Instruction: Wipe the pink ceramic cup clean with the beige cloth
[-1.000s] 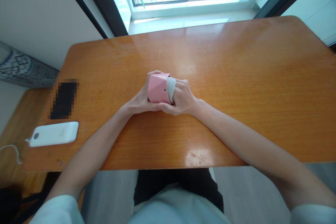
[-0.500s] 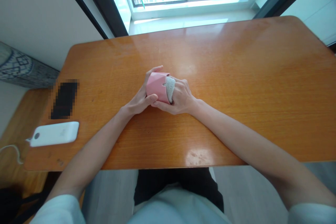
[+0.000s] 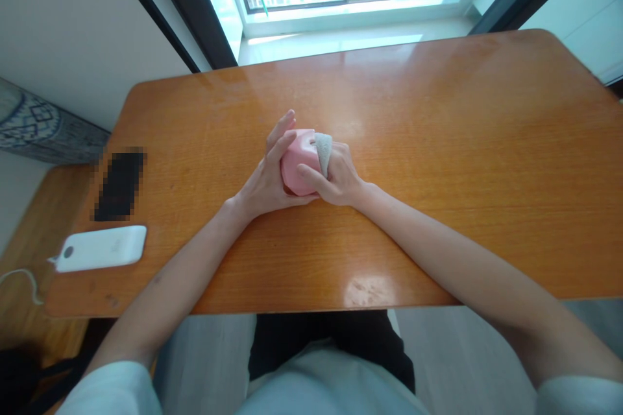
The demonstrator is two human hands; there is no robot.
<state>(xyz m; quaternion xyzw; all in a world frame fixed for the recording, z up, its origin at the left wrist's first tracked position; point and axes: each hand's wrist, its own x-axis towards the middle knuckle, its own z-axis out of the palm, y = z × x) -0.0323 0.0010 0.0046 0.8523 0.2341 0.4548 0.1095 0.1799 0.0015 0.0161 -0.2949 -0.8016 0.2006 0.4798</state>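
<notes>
A pink faceted cup-like object [image 3: 296, 165] sits between both hands at the middle of the orange wooden table [image 3: 438, 142]. My left hand [image 3: 265, 175] wraps its left side, fingers curled over the top. My right hand [image 3: 338, 175] grips its right side and presses a small grey-white cloth [image 3: 324, 146] against it. The object's underside and far side are hidden by the hands.
A white power bank [image 3: 100, 248] with a cable lies near the table's front left edge. A dark phone [image 3: 118, 183] lies just behind it. A window ledge runs beyond the far edge, and a patterned cushion [image 3: 39, 126] sits at the left.
The pink object has been turned in the hands. My left fingers have moved up over its top, and the cloth has shifted slightly upward on its right side.
</notes>
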